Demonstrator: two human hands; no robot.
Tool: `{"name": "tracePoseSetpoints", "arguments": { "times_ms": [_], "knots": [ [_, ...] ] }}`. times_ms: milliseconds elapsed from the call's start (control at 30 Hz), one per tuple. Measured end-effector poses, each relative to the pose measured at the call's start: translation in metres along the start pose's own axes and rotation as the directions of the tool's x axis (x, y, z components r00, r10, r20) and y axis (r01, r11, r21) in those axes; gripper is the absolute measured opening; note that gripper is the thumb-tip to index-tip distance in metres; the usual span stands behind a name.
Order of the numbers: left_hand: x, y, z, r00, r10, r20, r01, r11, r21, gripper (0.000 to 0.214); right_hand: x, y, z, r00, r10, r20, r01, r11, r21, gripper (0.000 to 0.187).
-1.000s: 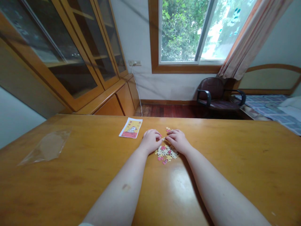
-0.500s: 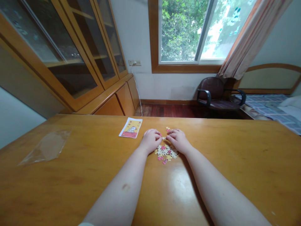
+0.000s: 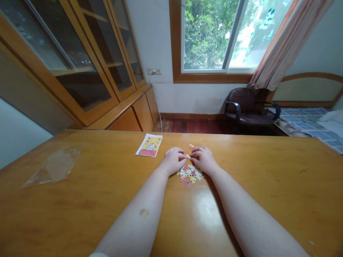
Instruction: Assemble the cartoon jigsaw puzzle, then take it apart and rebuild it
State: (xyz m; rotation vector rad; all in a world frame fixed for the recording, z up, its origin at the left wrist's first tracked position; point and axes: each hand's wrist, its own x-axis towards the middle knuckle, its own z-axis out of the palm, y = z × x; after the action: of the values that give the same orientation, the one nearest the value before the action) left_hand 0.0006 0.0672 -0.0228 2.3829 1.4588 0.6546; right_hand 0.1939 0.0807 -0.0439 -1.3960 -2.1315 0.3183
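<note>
A heap of jigsaw pieces (image 3: 190, 173), white, yellow and pink, lies on the wooden table (image 3: 107, 192). Just beyond the heap, my left hand (image 3: 174, 160) and my right hand (image 3: 204, 160) face each other. Between their fingertips is one pale puzzle piece (image 3: 188, 156), with the fingers of both hands closed at its edges. Part of a pink piece shows by the left fingers. A few yellow and pink pieces (image 3: 191, 147) lie past my right fingertips, partly covered by that hand.
Left of my hands lies a picture card (image 3: 149, 145) with a white animal on yellow and pink. A clear plastic bag (image 3: 55, 166) rests farther left. Behind the table stand a glass-door cabinet (image 3: 125, 110), an office chair (image 3: 242, 107) and a bed (image 3: 311, 119).
My left fingertips have shifted slightly to the right, closer to my right fingers. The pale piece between them has moved and turned a little. The heap and the card are unchanged.
</note>
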Motion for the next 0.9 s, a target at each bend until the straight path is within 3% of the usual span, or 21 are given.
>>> {"name": "tracePoseSetpoints", "arguments": {
  "times_ms": [633, 800, 900],
  "knots": [
    [-0.0019, 0.003, -0.0022, 0.997, -0.018, 0.07, 0.019, 1.0, -0.021, 0.033, 0.0003, -0.0012, -0.0015, 1.0, 0.012, -0.008, -0.011, 0.999, 0.043, 0.02],
    [-0.002, 0.0035, -0.0014, 0.994, -0.032, 0.108, 0.03, 0.999, 0.015, 0.037, 0.0007, -0.0012, -0.0053, 0.992, 0.087, -0.086, -0.085, 0.996, 0.029, 0.02],
    [-0.0011, 0.0031, -0.001, 0.997, -0.042, 0.066, 0.041, 0.999, 0.016, 0.034, 0.0, -0.0017, -0.0063, 0.988, 0.099, -0.121, -0.097, 0.995, 0.027, 0.021]
  ]
}}
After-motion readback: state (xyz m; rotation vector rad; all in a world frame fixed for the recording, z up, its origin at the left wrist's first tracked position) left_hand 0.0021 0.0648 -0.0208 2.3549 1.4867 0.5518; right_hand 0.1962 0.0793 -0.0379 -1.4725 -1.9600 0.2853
